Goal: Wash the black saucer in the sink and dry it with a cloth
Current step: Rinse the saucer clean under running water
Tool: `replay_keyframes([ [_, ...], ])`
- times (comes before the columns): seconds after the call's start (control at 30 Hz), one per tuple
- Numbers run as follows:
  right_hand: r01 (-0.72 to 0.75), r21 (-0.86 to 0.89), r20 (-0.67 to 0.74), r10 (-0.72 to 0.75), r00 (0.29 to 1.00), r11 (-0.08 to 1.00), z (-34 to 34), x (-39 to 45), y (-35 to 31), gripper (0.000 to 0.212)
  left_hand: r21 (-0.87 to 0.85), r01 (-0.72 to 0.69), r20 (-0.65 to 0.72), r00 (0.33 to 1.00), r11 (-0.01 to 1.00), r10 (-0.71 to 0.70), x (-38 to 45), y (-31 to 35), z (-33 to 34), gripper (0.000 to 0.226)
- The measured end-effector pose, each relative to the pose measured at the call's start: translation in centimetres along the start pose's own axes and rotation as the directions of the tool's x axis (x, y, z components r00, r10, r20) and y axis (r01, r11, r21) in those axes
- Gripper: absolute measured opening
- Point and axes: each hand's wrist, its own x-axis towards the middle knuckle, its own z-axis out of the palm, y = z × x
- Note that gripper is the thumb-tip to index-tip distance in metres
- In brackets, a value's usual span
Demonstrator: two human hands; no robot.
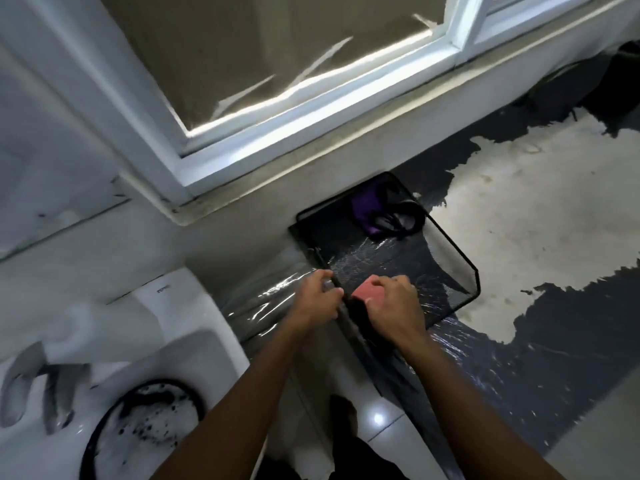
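Observation:
The black saucer (349,323) is held on edge between my two hands, so only its thin dark rim and a bit of its face show. My left hand (317,299) grips the rim from the left. My right hand (396,306) presses a pink cloth (370,292) against the saucer's right face. Both hands hover over the dark counter, to the right of the white sink (194,327). The view is blurred, and most of the cloth is hidden under my fingers.
A black mesh tray (450,258) lies just behind my hands, with purple and black items (384,213) at its far end. The sink holds a black ring (104,424); a grey tap (24,382) stands at its left. A window sill (311,161) runs behind.

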Motion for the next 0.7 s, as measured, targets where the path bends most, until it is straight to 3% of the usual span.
replay_keyframes([
  [0.1,0.176,0.055,-0.015,-0.175,0.984,0.983,0.9,-0.7,-3.9,0.032,-0.035,-0.118,-0.144,0.983,0.992,0.111,-2.7,-1.2,-4.7,0.023],
  [0.2,0.327,0.136,0.041,-0.335,0.941,0.935,3.4,-2.8,-8.6,0.025,-0.101,-0.108,-0.284,0.956,0.989,0.076,-6.3,-4.2,-9.8,0.016],
  [0.37,0.480,0.213,0.239,-0.521,0.819,0.851,10.0,-8.4,-14.3,0.019,-0.252,0.047,-0.426,0.891,0.967,-0.155,-12.3,-12.2,-15.9,0.012],
  [0.53,0.603,0.271,0.421,-0.655,0.627,0.751,16.9,-15.4,-19.9,0.015,-0.433,0.224,-0.460,0.778,0.873,-0.428,-18.1,-21.8,-20.8,0.014],
  [0.6,0.567,0.324,0.476,-0.648,0.594,0.758,18.4,-17.8,-23.3,0.034,-0.521,0.214,-0.455,0.750,0.827,-0.480,-19.8,-24.5,-22.4,0.013],
  [0.7,0.270,0.468,0.536,-0.513,0.670,0.841,19.4,-20.0,-29.4,0.051,-0.589,0.191,-0.462,0.719,0.786,-0.520,-21.2,-27.7,-24.2,0.013],
])
